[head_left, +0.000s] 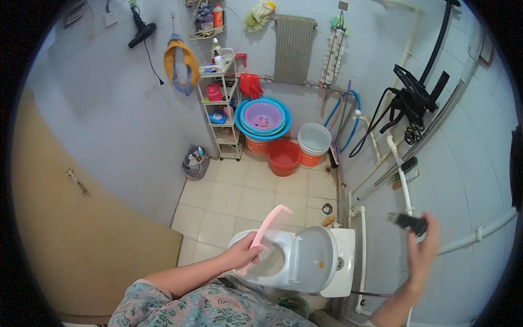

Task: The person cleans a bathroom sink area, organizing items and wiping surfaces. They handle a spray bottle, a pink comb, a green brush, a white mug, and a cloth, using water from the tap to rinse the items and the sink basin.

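Observation:
My left hand (243, 253) grips the edge of a pink plastic basin (267, 231), tipped on its side over the bowl of a white toilet (299, 261). The toilet's lid stands raised toward the cistern at the right. My right hand (422, 250) is lifted near the right wall and holds a small dark object (409, 220), blurred, close to the white pipes (403, 185). What the object is cannot be made out.
A red bucket (283, 157), a white and orange bucket (314, 143) and stacked blue and purple basins (263, 117) stand at the far wall. A white shelf rack (220, 103) and a small bin (195, 163) are left of them. A brown door (65, 218) fills the left.

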`<action>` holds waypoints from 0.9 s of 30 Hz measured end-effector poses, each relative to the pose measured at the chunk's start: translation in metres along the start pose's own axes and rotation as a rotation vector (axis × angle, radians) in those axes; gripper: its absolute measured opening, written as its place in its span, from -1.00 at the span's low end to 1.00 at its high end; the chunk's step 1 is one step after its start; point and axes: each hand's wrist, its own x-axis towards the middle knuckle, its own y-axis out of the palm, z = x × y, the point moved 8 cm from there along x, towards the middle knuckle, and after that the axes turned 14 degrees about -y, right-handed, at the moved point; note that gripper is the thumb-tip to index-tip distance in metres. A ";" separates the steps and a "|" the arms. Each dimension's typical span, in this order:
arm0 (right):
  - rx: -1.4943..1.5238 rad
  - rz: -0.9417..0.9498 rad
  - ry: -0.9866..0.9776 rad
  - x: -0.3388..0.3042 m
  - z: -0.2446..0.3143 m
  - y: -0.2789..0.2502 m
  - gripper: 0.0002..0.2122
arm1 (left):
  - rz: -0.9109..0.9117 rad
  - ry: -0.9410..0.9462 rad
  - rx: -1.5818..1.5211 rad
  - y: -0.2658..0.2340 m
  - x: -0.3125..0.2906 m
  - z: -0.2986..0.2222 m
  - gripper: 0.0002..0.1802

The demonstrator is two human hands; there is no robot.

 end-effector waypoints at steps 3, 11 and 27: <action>0.363 0.091 0.207 -0.036 0.047 0.048 -0.57 | -0.062 0.071 0.091 -0.001 -0.004 -0.025 -0.51; 0.947 -0.043 0.626 -0.117 0.182 0.119 -0.46 | 0.444 0.055 0.265 -0.008 -0.021 0.010 -0.38; 1.026 -0.399 1.135 -0.307 0.431 0.167 -0.54 | 0.980 0.050 0.373 -0.084 -0.159 0.119 -0.34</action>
